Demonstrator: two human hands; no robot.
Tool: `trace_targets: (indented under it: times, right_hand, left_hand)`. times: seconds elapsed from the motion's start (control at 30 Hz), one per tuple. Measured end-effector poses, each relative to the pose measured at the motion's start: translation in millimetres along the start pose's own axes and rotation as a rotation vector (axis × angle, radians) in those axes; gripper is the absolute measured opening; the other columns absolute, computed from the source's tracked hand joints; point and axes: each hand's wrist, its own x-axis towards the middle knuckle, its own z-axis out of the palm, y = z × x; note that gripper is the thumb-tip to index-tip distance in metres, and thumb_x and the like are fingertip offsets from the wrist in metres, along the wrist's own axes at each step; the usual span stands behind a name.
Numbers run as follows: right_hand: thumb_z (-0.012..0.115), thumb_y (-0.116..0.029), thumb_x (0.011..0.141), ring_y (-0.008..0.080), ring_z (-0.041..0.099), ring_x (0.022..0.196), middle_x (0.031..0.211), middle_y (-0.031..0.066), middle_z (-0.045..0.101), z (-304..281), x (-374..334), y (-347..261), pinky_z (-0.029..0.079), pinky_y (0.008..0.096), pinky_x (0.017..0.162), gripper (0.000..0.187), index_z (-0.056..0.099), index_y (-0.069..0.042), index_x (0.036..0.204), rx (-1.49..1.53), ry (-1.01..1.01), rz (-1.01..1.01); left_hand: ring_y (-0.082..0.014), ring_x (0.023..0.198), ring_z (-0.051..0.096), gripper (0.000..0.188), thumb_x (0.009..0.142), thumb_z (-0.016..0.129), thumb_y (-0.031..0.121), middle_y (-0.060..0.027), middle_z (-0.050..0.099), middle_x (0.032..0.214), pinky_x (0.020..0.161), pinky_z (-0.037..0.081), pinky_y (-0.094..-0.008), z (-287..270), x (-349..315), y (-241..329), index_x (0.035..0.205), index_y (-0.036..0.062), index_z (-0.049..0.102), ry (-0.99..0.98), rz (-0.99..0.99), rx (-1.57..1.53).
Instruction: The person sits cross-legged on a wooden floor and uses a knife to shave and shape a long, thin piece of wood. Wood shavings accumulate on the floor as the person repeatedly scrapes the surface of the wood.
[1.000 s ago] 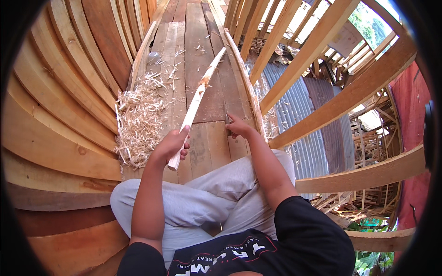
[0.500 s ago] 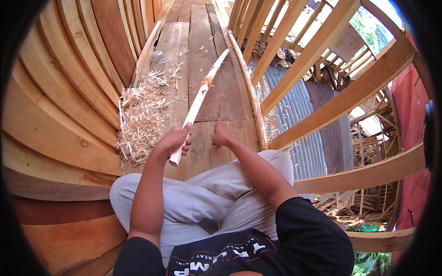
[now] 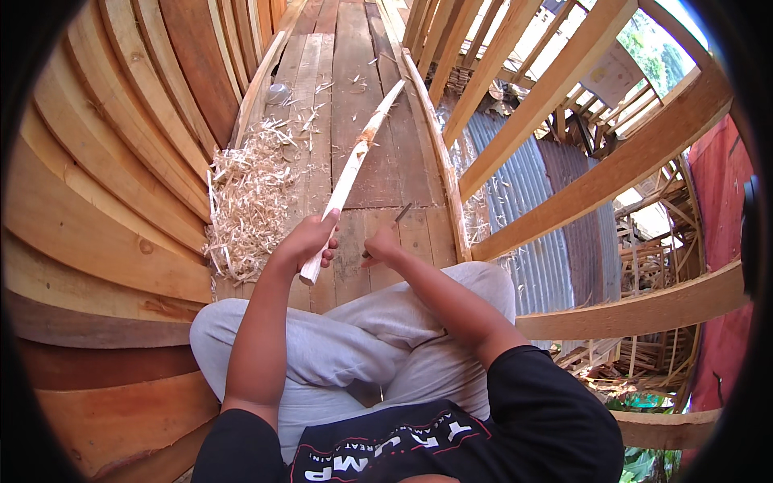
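Note:
My left hand (image 3: 310,243) is closed around the near end of a long, pale, whittled wooden stick (image 3: 348,173). The stick slants away to the upper right, narrowing to a point, with a brown knot partway up. My right hand (image 3: 382,244) grips a knife (image 3: 403,211) by its handle, to the right of the stick and apart from it. Its thin dark blade points up and to the right; most of the handle is hidden by the fingers. Both hands are in front of my crossed legs (image 3: 354,334).
Curled wood shavings (image 3: 250,201) lie heaped on the plank floor (image 3: 354,88) at the left. Behind them is a small clear cup-like container (image 3: 277,93). Curved boards (image 3: 121,185) wall the left side. Slanted wooden ribs (image 3: 555,101) line the right, above corrugated metal sheets (image 3: 523,201).
The knife blade has swung from pointing nearly straight ahead to pointing up and right, and my right hand has turned slightly. The stick and left hand have barely shifted.

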Motion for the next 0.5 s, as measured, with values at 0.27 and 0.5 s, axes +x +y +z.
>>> trace_targets:
  times: [0.27,0.5]
  right_hand:
    - [0.054,-0.001,0.084,0.0275,0.069,0.069,0.09,0.0204,0.062,18.1,-42.3,-18.2,0.063,0.0396,0.056,0.064,0.022,0.013,0.137,0.189,-0.289,-0.266]
    - [0.058,-0.005,0.085,0.0205,0.066,0.064,0.082,0.0106,0.062,19.3,-43.8,-20.5,0.063,0.0371,0.054,0.03,0.056,0.002,0.114,0.11,-0.403,-0.11]
  left_hand:
    - [-0.0084,0.049,0.041,0.042,0.101,0.046,0.048,-0.0005,0.045,0.07,0.042,0.038,-0.0248,-4.1,-0.6,-1.3,0.102,0.0063,0.046,0.02,0.013,-0.008]
    - [-0.0087,0.048,0.042,0.043,0.1,0.047,0.048,-0.0006,0.046,0.069,0.042,0.04,-0.0258,-4.3,-1.2,2.4,0.103,0.0058,0.045,0.002,-0.002,-0.032]
